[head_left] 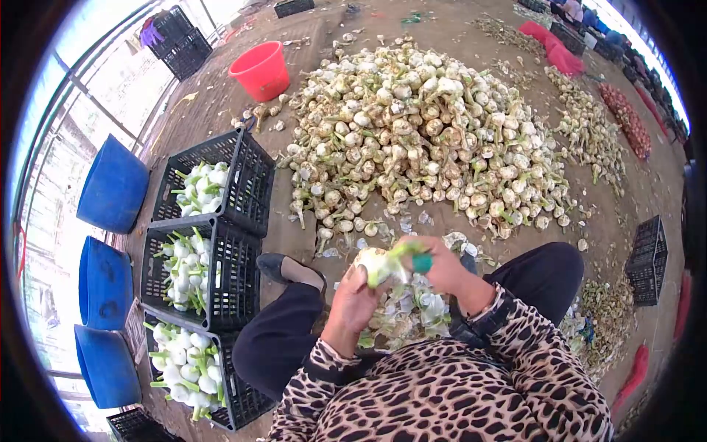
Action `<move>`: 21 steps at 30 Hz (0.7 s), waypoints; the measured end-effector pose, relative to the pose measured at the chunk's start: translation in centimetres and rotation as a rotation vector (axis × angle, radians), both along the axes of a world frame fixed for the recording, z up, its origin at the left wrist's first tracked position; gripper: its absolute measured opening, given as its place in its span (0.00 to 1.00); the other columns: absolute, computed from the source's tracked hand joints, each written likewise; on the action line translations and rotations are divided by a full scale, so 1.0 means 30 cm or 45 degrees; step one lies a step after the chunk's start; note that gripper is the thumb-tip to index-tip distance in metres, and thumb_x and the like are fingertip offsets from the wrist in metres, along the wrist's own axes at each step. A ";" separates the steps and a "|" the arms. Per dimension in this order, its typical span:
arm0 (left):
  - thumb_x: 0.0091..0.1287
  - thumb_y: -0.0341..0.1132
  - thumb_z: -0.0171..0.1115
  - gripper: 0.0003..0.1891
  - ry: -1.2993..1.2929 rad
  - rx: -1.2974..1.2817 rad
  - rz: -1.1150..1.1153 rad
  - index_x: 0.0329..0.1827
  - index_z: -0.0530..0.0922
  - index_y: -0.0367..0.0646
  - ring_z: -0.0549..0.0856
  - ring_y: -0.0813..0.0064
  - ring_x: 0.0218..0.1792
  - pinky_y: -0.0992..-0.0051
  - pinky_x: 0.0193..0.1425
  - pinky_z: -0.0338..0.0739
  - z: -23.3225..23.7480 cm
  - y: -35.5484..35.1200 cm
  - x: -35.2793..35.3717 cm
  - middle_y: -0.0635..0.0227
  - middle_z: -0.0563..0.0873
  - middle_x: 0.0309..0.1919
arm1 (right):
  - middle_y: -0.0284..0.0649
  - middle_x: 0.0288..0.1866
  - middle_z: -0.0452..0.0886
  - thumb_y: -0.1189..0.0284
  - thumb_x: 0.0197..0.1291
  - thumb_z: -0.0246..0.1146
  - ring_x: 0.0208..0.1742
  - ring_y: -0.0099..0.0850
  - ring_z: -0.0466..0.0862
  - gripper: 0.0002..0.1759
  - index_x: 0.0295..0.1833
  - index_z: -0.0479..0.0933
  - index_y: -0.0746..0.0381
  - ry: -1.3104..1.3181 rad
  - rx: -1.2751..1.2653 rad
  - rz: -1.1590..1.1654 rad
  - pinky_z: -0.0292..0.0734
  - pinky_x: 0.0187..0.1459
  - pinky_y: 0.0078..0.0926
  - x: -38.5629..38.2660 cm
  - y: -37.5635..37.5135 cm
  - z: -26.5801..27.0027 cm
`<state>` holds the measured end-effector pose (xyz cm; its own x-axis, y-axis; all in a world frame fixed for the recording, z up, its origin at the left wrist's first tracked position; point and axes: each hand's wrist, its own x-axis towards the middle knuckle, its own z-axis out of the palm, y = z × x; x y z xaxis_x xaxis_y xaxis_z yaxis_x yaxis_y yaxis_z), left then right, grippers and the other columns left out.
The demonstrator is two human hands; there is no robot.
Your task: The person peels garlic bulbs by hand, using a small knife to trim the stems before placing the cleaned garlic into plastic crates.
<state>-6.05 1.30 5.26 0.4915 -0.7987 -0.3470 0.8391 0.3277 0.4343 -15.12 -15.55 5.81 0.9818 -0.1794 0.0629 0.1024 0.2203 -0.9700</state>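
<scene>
Nestling in left fingers (359,285): bulb (373,262)

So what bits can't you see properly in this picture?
All in the head view:
- The working end of the green-handled tool: hidden by the right hand and its grip, and by the bulb.
- The bulb's underside: covered by the left hand.
- The black crate at bottom left: cut off by the lens edge, its contents unseen.
- The figures at top right: too small and cut by the edge.

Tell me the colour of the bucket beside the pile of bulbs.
The bucket is red; the head view shows it.
</scene>
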 end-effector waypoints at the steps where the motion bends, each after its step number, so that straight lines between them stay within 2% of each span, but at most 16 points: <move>1: 0.58 0.38 0.67 0.29 0.012 0.044 -0.016 0.61 0.67 0.41 0.78 0.61 0.56 0.57 0.62 0.72 0.013 0.002 -0.004 0.60 0.77 0.56 | 0.30 0.43 0.79 0.73 0.60 0.60 0.42 0.23 0.80 0.10 0.47 0.75 0.60 0.093 0.434 -0.076 0.75 0.40 0.26 -0.011 0.000 -0.004; 4: 0.56 0.37 0.69 0.31 -0.021 -0.080 -0.159 0.61 0.67 0.41 0.77 0.60 0.57 0.54 0.62 0.72 0.013 0.007 0.004 0.58 0.76 0.57 | 0.31 0.38 0.79 0.70 0.62 0.61 0.40 0.25 0.80 0.10 0.47 0.74 0.58 0.174 0.917 -0.340 0.77 0.41 0.25 0.007 0.018 0.030; 5: 0.53 0.36 0.70 0.33 0.041 -0.099 -0.164 0.63 0.65 0.42 0.78 0.59 0.57 0.54 0.61 0.73 0.003 0.009 0.011 0.59 0.77 0.55 | 0.32 0.38 0.80 0.69 0.63 0.60 0.40 0.26 0.81 0.12 0.50 0.73 0.60 0.035 0.956 -0.440 0.79 0.39 0.26 0.016 0.028 0.057; 8: 0.53 0.35 0.69 0.34 -0.003 -0.182 -0.250 0.64 0.63 0.45 0.77 0.57 0.57 0.54 0.61 0.73 0.004 0.026 0.017 0.59 0.78 0.52 | 0.33 0.39 0.80 0.67 0.64 0.59 0.39 0.28 0.82 0.14 0.53 0.71 0.60 0.211 0.942 -0.731 0.78 0.35 0.26 0.022 -0.106 0.013; 9: 0.54 0.35 0.69 0.33 0.019 -0.148 -0.176 0.63 0.63 0.46 0.78 0.58 0.55 0.57 0.57 0.75 0.001 0.024 0.013 0.60 0.78 0.52 | 0.36 0.38 0.82 0.66 0.63 0.58 0.38 0.31 0.83 0.16 0.54 0.70 0.60 0.457 0.356 -0.721 0.77 0.33 0.30 0.033 -0.137 -0.002; 12: 0.57 0.36 0.67 0.31 0.080 -0.040 0.043 0.62 0.63 0.47 0.81 0.60 0.49 0.66 0.43 0.81 -0.024 0.012 0.003 0.62 0.78 0.50 | 0.42 0.36 0.83 0.68 0.58 0.62 0.36 0.33 0.83 0.19 0.54 0.71 0.60 0.853 -1.700 0.101 0.77 0.33 0.30 -0.026 -0.100 -0.015; 13: 0.61 0.38 0.63 0.27 -0.042 0.063 0.019 0.62 0.63 0.48 0.81 0.64 0.46 0.68 0.42 0.78 -0.033 0.010 0.011 0.64 0.77 0.50 | 0.50 0.37 0.82 0.68 0.56 0.63 0.39 0.45 0.83 0.19 0.52 0.73 0.64 0.845 -1.628 0.126 0.78 0.40 0.38 -0.027 -0.080 0.030; 16: 0.66 0.42 0.59 0.24 -0.052 0.092 0.009 0.62 0.63 0.50 0.79 0.67 0.49 0.67 0.49 0.76 -0.029 0.001 0.014 0.66 0.76 0.51 | 0.47 0.39 0.82 0.72 0.52 0.63 0.41 0.47 0.82 0.16 0.48 0.75 0.63 0.289 -0.795 -0.274 0.77 0.41 0.39 -0.006 0.004 0.124; 19: 0.70 0.46 0.53 0.20 -0.131 0.100 0.038 0.61 0.64 0.50 0.78 0.70 0.49 0.67 0.51 0.75 -0.028 -0.013 0.003 0.68 0.76 0.51 | 0.45 0.38 0.82 0.75 0.49 0.62 0.39 0.45 0.82 0.15 0.45 0.76 0.62 -0.018 -1.016 -0.463 0.77 0.39 0.37 0.029 0.068 0.080; 21: 0.71 0.46 0.50 0.19 -0.109 0.104 0.057 0.61 0.64 0.50 0.77 0.71 0.50 0.68 0.51 0.74 -0.032 -0.014 0.003 0.68 0.76 0.51 | 0.45 0.36 0.81 0.75 0.49 0.61 0.37 0.44 0.81 0.13 0.43 0.77 0.62 -0.059 -1.164 -0.433 0.77 0.39 0.37 0.029 0.072 0.073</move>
<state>-5.95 0.87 4.30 0.5565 -0.7460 -0.3657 0.7833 0.3244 0.5303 -14.25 -13.39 8.00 0.8796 -0.3158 0.3558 0.0633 -0.6635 -0.7455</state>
